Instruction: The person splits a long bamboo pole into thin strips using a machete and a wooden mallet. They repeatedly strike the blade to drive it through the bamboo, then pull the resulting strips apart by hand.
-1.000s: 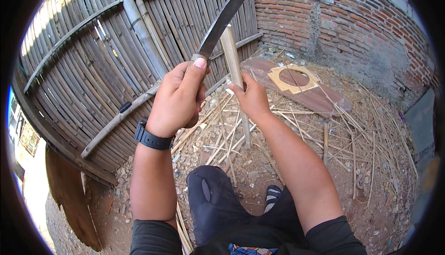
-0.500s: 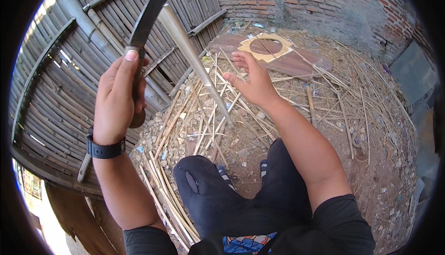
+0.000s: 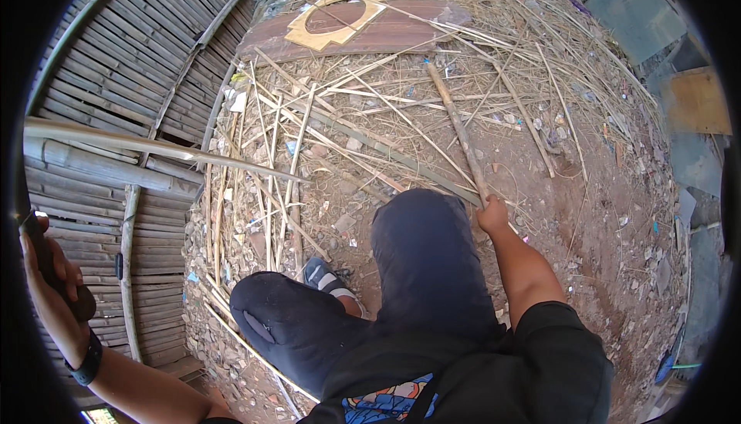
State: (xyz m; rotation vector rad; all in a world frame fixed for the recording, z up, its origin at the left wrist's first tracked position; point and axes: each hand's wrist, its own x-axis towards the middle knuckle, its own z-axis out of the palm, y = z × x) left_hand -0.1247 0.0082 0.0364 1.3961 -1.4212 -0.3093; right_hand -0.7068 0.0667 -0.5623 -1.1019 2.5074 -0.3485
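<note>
At the far left edge, my left hand (image 3: pixel 58 281) is wrapped round the dark wooden handle (image 3: pixel 73 289) of a machete. Most of its blade falls outside the picture. A pale bamboo pole (image 3: pixel 162 148) slants from beside the machete out over the ground; whether it touches the blade I cannot tell. On the right, my right hand (image 3: pixel 492 214) is closed on the near end of a brown wooden stick (image 3: pixel 457 127), which lies along the ground pointing away from me.
Thin bamboo strips (image 3: pixel 370 100) lie scattered over stony, littered soil. Farther off, a yellowish board with a round hole (image 3: pixel 351 30) rests on a reddish-brown plank (image 3: pixel 417 27). A bamboo wall (image 3: pixel 85 61) rises at left; grey sheets (image 3: pixel 637 11) lean at right.
My right hand has gone from open in the air down to the stick and gripped it. My left hand with the machete has moved left and lower. The bamboo pole has tilted towards level.
</note>
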